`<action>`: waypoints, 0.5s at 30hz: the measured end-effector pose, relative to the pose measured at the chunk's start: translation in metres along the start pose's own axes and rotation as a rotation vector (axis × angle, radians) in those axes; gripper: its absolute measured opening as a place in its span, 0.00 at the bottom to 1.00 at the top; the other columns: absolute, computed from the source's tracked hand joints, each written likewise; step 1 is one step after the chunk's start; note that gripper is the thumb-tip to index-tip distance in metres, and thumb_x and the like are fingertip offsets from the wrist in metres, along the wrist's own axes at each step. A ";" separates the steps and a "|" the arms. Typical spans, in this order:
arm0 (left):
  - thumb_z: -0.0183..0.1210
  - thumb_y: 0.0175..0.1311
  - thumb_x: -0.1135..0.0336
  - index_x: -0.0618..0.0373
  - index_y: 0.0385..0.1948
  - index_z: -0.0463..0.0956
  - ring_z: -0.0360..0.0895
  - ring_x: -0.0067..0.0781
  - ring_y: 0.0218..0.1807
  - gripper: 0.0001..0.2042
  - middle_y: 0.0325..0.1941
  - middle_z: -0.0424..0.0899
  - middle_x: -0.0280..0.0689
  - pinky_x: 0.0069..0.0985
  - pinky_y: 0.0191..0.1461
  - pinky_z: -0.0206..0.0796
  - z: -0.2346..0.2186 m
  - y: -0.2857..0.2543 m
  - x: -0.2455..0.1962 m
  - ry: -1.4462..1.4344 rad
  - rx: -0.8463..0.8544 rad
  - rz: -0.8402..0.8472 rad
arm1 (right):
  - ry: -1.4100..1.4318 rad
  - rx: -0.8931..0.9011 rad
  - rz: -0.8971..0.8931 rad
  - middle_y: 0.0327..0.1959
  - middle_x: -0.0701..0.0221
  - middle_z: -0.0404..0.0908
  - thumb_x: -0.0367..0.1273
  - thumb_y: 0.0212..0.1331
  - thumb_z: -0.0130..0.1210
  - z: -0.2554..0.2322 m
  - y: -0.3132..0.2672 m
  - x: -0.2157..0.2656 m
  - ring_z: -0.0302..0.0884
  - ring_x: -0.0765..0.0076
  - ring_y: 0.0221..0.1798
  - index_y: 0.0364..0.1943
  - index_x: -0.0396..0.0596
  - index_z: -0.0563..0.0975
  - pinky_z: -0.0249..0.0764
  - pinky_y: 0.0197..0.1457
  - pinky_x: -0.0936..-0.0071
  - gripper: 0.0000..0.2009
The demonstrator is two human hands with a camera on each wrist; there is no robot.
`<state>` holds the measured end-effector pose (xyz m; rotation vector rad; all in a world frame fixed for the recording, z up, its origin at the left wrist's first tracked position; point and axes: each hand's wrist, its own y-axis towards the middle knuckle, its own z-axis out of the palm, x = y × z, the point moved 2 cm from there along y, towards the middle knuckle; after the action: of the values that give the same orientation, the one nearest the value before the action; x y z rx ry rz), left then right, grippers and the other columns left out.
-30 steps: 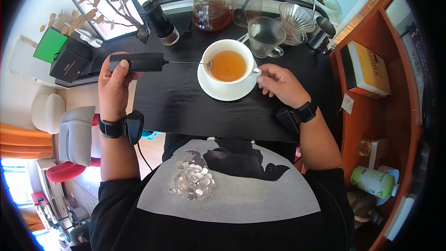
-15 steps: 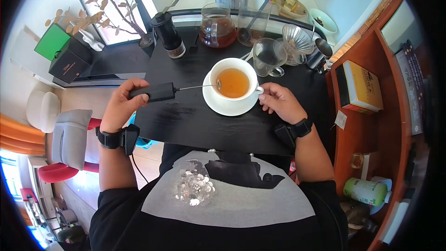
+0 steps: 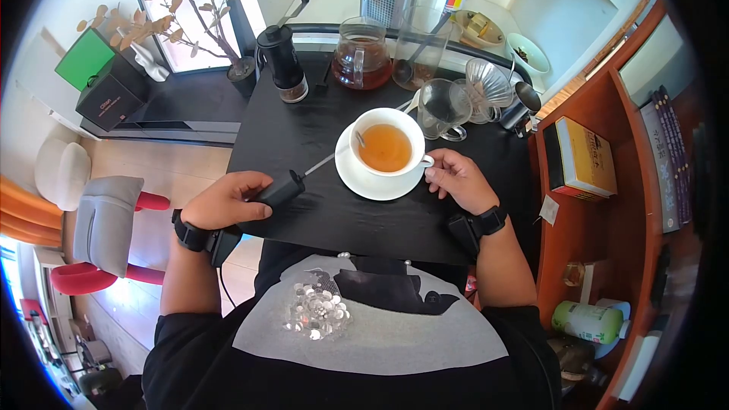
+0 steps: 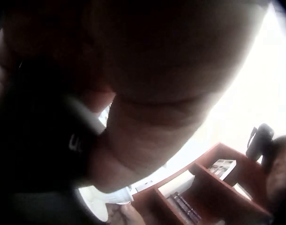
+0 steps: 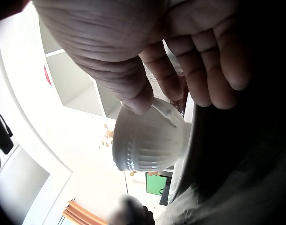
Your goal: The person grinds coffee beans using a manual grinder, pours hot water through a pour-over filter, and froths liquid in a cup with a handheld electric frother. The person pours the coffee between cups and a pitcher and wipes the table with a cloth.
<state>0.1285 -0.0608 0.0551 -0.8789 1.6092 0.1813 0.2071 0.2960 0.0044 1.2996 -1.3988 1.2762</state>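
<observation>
My left hand [image 3: 228, 201] grips a black handheld milk frother [image 3: 281, 190] by its body. The frother slants up and away to the right, its thin metal rod crossing the left rim of a white teacup [image 3: 386, 173]. Its small whisk end sits against the inner left side, at the amber tea [image 3: 389, 148]. A white saucer [image 3: 355, 184] lies under the cup. My right hand [image 3: 465, 182] pinches the cup's handle between thumb and index finger. From the right wrist view, the cup [image 5: 147, 140] stands upright and ribbed, the thumb pressing on its handle. Dark fingers and the frother's body fill the left wrist view.
Behind the cup on the black table [image 3: 311, 220] stand a coffee grinder [image 3: 285, 64], a glass teapot [image 3: 363, 61], a tall glass [image 3: 420, 45], a glass mug [image 3: 442, 110], a ribbed glass dripper [image 3: 488, 85] and a metal pitcher [image 3: 521, 108]. A reddish shelf [image 3: 588, 235] borders the right side.
My left hand has come lower and nearer the body, tipping the frother from about level to a slant with its body low. My right hand stays at the cup handle. The head view has shifted.
</observation>
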 end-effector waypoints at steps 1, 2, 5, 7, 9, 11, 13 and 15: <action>0.58 0.49 0.74 0.63 0.42 0.70 0.68 0.17 0.37 0.16 0.34 0.73 0.29 0.17 0.42 0.61 0.000 0.001 0.001 -0.100 -0.014 0.032 | -0.001 0.000 0.000 0.28 0.75 0.73 0.33 0.54 0.53 0.000 0.000 0.000 0.70 0.83 0.26 0.42 0.44 0.72 0.68 0.26 0.86 0.12; 0.58 0.49 0.74 0.63 0.42 0.70 0.68 0.17 0.37 0.16 0.34 0.73 0.29 0.17 0.42 0.61 -0.001 0.003 0.002 -0.100 -0.013 0.033 | -0.001 -0.001 0.000 0.28 0.75 0.73 0.33 0.54 0.53 0.000 0.000 0.000 0.70 0.83 0.26 0.42 0.44 0.72 0.68 0.26 0.86 0.12; 0.57 0.51 0.72 0.60 0.48 0.67 0.69 0.18 0.39 0.20 0.38 0.73 0.28 0.17 0.44 0.62 -0.009 0.016 0.003 -0.188 -0.160 0.166 | 0.009 -0.005 -0.003 0.28 0.75 0.73 0.33 0.54 0.53 0.000 0.000 -0.001 0.70 0.83 0.26 0.42 0.44 0.72 0.68 0.25 0.86 0.12; 0.57 0.51 0.72 0.60 0.49 0.66 0.70 0.18 0.41 0.21 0.40 0.73 0.29 0.17 0.45 0.62 -0.007 0.032 -0.002 -0.193 -0.207 0.223 | -0.006 -0.002 0.004 0.28 0.75 0.73 0.33 0.54 0.54 0.000 0.000 0.000 0.70 0.83 0.26 0.42 0.44 0.72 0.68 0.25 0.86 0.12; 0.56 0.52 0.75 0.60 0.51 0.64 0.70 0.19 0.45 0.22 0.44 0.74 0.32 0.19 0.49 0.62 -0.004 0.050 -0.016 -0.192 -0.261 0.302 | -0.013 -0.008 0.002 0.28 0.75 0.73 0.33 0.54 0.54 0.000 0.000 0.000 0.70 0.83 0.26 0.42 0.44 0.72 0.68 0.25 0.86 0.12; 0.55 0.52 0.76 0.60 0.51 0.64 0.70 0.20 0.45 0.21 0.45 0.74 0.33 0.19 0.50 0.62 0.003 0.074 -0.027 -0.221 -0.273 0.358 | -0.023 -0.018 0.000 0.28 0.75 0.73 0.33 0.54 0.54 0.000 0.000 0.000 0.71 0.83 0.26 0.42 0.44 0.72 0.68 0.25 0.86 0.13; 0.55 0.53 0.77 0.60 0.51 0.65 0.70 0.20 0.46 0.21 0.45 0.74 0.33 0.20 0.51 0.62 0.006 0.102 -0.030 -0.250 -0.284 0.414 | -0.014 -0.008 0.013 0.28 0.75 0.73 0.33 0.54 0.54 0.000 0.001 0.000 0.71 0.83 0.26 0.42 0.43 0.72 0.68 0.25 0.86 0.13; 0.55 0.52 0.79 0.59 0.49 0.65 0.71 0.21 0.47 0.20 0.45 0.75 0.34 0.20 0.52 0.63 0.008 0.131 -0.030 -0.088 -0.387 0.402 | -0.013 -0.006 0.011 0.27 0.75 0.73 0.33 0.54 0.54 -0.001 0.001 -0.001 0.71 0.83 0.26 0.42 0.43 0.72 0.68 0.25 0.86 0.13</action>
<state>0.0531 0.0483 0.0342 -0.8119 1.6812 0.8250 0.2066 0.2969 0.0038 1.2995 -1.4198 1.2722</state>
